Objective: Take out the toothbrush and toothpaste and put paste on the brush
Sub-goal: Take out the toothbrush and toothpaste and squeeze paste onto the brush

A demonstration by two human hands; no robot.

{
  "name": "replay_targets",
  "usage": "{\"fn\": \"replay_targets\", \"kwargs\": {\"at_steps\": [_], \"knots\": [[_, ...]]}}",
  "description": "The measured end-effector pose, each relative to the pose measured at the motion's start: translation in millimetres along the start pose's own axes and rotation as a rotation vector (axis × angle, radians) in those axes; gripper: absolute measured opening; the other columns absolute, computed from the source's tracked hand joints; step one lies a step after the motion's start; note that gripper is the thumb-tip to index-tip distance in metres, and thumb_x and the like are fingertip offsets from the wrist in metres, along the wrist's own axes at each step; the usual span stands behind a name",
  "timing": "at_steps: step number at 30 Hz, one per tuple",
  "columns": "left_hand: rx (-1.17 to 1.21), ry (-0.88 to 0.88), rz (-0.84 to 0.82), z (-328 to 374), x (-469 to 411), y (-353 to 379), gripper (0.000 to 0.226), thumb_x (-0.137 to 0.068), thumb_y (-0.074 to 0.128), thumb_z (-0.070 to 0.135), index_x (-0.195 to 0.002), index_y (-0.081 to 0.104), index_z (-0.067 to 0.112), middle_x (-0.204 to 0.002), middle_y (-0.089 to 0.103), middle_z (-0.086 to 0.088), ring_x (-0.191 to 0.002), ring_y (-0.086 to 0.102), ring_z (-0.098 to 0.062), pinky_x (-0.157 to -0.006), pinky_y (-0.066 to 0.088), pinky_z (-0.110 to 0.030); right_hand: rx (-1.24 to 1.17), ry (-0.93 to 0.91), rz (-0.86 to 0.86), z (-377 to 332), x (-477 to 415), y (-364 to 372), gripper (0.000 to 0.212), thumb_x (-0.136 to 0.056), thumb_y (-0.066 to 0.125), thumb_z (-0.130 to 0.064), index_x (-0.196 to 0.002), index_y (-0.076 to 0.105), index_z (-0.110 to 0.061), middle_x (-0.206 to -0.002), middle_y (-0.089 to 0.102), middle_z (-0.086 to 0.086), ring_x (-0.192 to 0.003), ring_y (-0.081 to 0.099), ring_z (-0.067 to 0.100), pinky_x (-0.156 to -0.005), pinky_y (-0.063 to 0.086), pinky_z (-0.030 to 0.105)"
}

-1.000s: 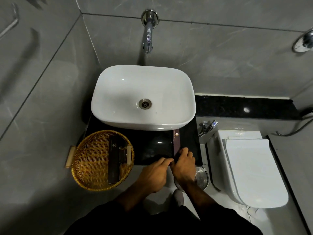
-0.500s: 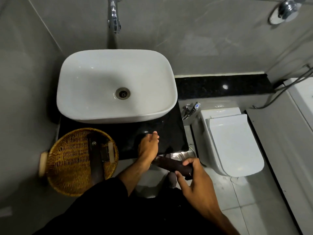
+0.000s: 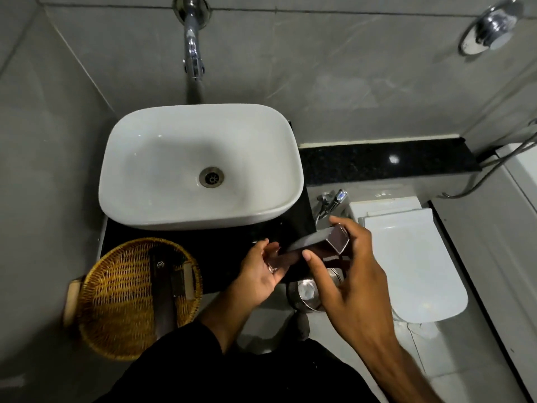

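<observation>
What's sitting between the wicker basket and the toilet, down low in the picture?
In the head view, between the wicker basket and the toilet: the left hand and right hand holding a dark box, above a steel bin.

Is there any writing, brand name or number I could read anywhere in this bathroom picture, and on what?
No readable words or numbers anywhere.
Long dark brown box in the round woven wicker basket: a small pale hexagon emblem, no legible letters.
Dark brown slim box held in both hands: no print shows.
</observation>
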State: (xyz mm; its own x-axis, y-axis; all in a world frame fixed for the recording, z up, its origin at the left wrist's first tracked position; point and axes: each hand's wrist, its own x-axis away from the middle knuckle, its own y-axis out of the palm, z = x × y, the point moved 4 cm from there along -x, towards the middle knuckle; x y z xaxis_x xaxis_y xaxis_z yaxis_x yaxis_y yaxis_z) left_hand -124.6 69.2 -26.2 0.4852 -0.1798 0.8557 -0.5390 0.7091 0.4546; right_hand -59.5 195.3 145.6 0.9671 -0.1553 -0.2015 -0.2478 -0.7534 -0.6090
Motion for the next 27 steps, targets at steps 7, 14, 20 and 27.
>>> {"fn": "replay_targets", "kwargs": {"at_steps": [7,14,20,27], "knots": [[-0.049,-0.014,-0.044,2,3,3,0.024,-0.095,0.05,0.03,-0.085,0.064,0.014,-0.072,0.073,-0.007,-0.067,0.067,-0.019,-0.06,0.053,-0.027,0.026,-0.126,-0.043,-44,-9,-14,0.064,-0.093,0.063,-0.051,-0.143,0.025,-0.064,-0.13,0.055,-0.03,-0.101,0.072,0.005,-0.075,0.06,0.021],[0.056,-0.123,0.092,-5,-5,-12,0.03,-0.096,0.051,0.028,-0.071,0.052,0.011,-0.056,0.054,-0.005,-0.032,0.05,-0.009,-0.028,0.037,-0.01,-0.141,-0.167,0.271,-54,-7,-65,0.063,-0.092,0.069,-0.036,-0.149,0.044,-0.045,-0.132,0.062,-0.025,-0.103,0.073,0.005,-0.078,0.061,0.02],[0.063,-0.159,0.062,-16,-12,-4,0.029,-0.097,0.049,0.026,-0.072,0.047,0.011,-0.045,0.044,-0.001,-0.024,0.041,-0.005,-0.022,0.027,-0.009,-0.758,0.156,0.601,-13,-9,-94,0.031,-0.081,0.083,-0.033,-0.1,0.058,-0.027,-0.091,0.072,-0.013,-0.085,0.07,0.009,-0.079,0.059,0.022],[0.039,-0.158,0.013,-26,-10,25,0.032,-0.096,0.048,0.022,-0.066,0.043,0.014,-0.031,0.041,0.001,-0.022,0.04,-0.005,-0.021,0.027,-0.01,-1.576,0.973,0.067,48,28,-24,0.03,-0.055,0.091,-0.015,-0.082,0.077,-0.014,-0.076,0.068,0.006,-0.056,0.062,0.017,-0.055,0.048,0.024]]}}
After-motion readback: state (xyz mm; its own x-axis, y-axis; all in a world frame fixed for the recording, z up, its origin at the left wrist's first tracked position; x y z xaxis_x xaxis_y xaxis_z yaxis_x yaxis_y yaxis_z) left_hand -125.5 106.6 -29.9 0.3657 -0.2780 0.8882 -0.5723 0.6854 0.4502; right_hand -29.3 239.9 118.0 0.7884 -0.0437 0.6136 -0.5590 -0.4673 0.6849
